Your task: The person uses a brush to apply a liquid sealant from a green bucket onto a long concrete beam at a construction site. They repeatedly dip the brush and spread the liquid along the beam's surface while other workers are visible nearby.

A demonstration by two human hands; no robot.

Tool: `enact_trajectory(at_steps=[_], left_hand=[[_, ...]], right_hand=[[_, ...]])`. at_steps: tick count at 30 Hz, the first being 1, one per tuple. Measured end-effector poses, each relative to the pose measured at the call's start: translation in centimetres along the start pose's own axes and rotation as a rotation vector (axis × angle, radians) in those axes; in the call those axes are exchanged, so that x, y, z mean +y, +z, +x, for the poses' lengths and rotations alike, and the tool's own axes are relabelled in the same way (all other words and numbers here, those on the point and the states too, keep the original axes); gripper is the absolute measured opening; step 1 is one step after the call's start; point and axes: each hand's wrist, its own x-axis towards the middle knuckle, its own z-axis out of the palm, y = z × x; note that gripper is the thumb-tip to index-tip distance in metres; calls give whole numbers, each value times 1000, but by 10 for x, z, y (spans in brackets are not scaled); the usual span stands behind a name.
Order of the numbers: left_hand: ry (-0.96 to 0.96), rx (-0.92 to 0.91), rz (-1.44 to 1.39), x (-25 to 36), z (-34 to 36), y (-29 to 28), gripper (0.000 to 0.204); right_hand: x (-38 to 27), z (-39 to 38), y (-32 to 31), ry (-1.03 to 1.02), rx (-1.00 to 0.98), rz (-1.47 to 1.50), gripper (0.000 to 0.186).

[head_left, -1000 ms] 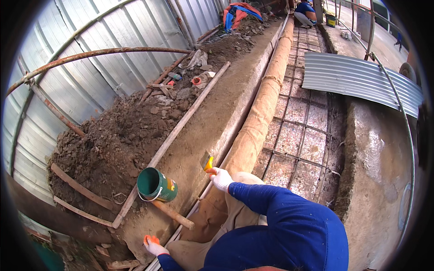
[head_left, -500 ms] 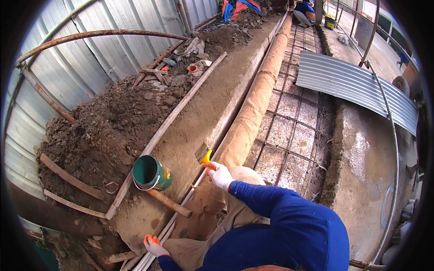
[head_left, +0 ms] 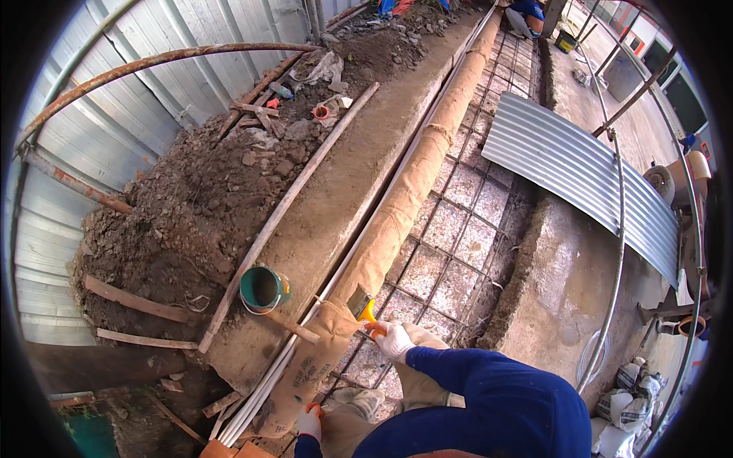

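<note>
My right hand [head_left: 395,341], in a white glove, grips the orange handle of a paintbrush [head_left: 363,305] whose bristles rest on the long brown sack-covered form [head_left: 412,191] beside a concrete strip [head_left: 343,198]. My left hand [head_left: 309,420], also gloved, holds the lower end of that sack covering by the white pipes [head_left: 252,404]. A green tin [head_left: 263,288] lies on its side on the concrete strip, just left of the brush. My blue sleeves fill the lower middle.
A steel mesh [head_left: 458,229] lies in the trench to the right. A corrugated metal sheet [head_left: 580,175] leans over the concrete slab. Dirt and rubble [head_left: 191,191] are piled along the metal fence at left. Another person [head_left: 527,15] crouches far off at the top.
The view has swung left and down along the trench. My right hand with the brush stays on the sack-covered form; my left hand stays low at the form's near end.
</note>
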Motion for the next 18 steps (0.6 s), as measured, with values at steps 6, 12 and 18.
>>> enact_trajectory(at_steps=[6,12,18], left_hand=[[-50,-142,-42,102,-66,60,15],[94,-278,56,166,-71,92,17],[177,-262,98,196,-71,93,20]], right_hand=[[-19,-22,-74,-26,-86,-134,29],[-31,-1,-134,76,-23,-74,31],[-43,4,-162,139,195,-86,33]])
